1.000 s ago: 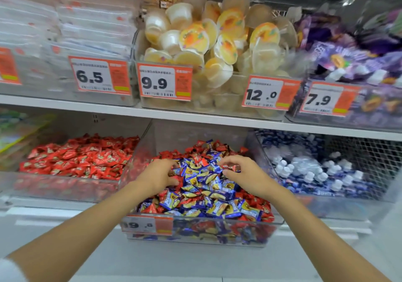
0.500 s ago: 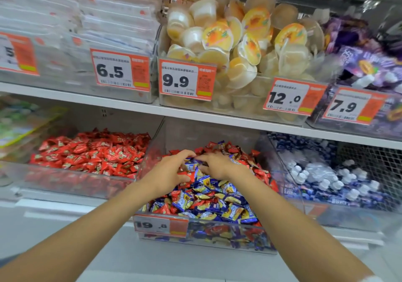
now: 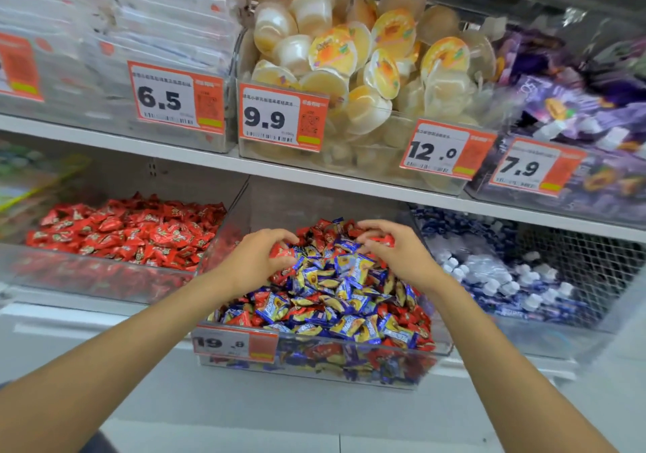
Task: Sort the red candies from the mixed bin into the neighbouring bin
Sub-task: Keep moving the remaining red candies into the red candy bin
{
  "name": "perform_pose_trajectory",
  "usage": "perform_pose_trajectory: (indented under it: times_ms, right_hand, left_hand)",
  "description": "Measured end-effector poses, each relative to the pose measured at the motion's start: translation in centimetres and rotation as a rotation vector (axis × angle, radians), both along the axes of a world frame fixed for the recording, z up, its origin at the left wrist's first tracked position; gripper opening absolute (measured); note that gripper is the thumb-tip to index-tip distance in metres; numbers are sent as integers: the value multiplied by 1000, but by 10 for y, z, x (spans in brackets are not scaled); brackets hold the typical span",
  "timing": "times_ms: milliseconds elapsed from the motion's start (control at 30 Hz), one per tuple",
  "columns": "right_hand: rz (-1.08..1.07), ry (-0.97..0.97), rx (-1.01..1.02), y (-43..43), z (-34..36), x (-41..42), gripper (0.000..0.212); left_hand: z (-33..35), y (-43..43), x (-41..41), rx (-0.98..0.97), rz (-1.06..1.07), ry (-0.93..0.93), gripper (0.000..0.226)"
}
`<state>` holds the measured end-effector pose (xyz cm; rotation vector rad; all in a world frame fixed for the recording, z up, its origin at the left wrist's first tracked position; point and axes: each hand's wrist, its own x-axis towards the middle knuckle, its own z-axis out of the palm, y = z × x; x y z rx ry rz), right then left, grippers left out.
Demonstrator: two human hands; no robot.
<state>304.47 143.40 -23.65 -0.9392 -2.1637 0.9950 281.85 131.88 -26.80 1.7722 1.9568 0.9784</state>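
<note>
Shelving point(image 3: 314, 173) carries the mixed bin point(image 3: 349, 368); in it the left hand point(image 3: 257, 258) grips a red candy point(image 3: 281, 252), the right hand point(image 3: 400, 255) pinches another. Next, probably: carry both leftward into the red bin point(image 3: 105, 278).

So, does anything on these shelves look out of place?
Yes: red candies are mixed among blue ones in the middle bin, while the left bin holds only red. The left hand pinches one.
</note>
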Motion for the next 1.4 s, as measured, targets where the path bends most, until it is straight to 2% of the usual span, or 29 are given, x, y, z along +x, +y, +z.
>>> perform_pose_trajectory:
  times_ms: [100, 200, 300, 500, 600, 700, 733, 767, 867, 967, 1067, 1167, 1233, 1400]
  right_hand:
    - [-30, 58, -39, -4, 4, 6, 22]
    - [-87, -51, 76, -4, 3, 11, 17]
    - [-123, -95, 92, -2, 5, 16, 19]
    - [4, -245, 38, -17, 17, 37, 16]
    - [69, -345, -1, -31, 7, 38, 30]
    - [175, -560, 13, -40, -13, 31, 63]
    - [196, -593, -4, -43, -18, 27, 68]
    - [197, -590, -16, -44, -21, 23, 68]
    - [126, -526, 88, -36, -22, 8, 46]
    - [21, -415, 163, -24, -17, -2, 43]
    - [-38, -302, 210, -17, -7, -9, 40]
    - [-35, -273, 195, -21, 1, -14, 34]
    - [-18, -272, 155, -25, 3, -17, 30]
    - [-2, -164, 117, -51, 8, -46, 18]
  left_hand:
    - [-1, 1, 2, 10, 1, 6, 25]
    - [-1, 4, 5, -5, 5, -16, 25]
    - [1, 9, 5, -16, 7, -69, 22]
    - [-3, 19, 12, -17, -23, -155, 23]
    - [-3, 14, 18, -17, -75, -150, 22]
    - [-6, 8, 24, -136, -172, -37, 16]
    - [-8, 7, 25, -176, -188, -22, 16]
    - [-9, 6, 24, -191, -179, -13, 15]
    - [-5, 4, 17, -126, -97, -60, 8]
    - [4, -3, 12, -90, -53, -176, 5]
    - [12, -10, 6, -16, -37, -50, 9]
    - [18, -19, -4, 34, -51, 95, 12]
    - [22, -28, -10, 69, -54, 77, 11]
    - [39, -49, -38, 223, 35, 54, 27]
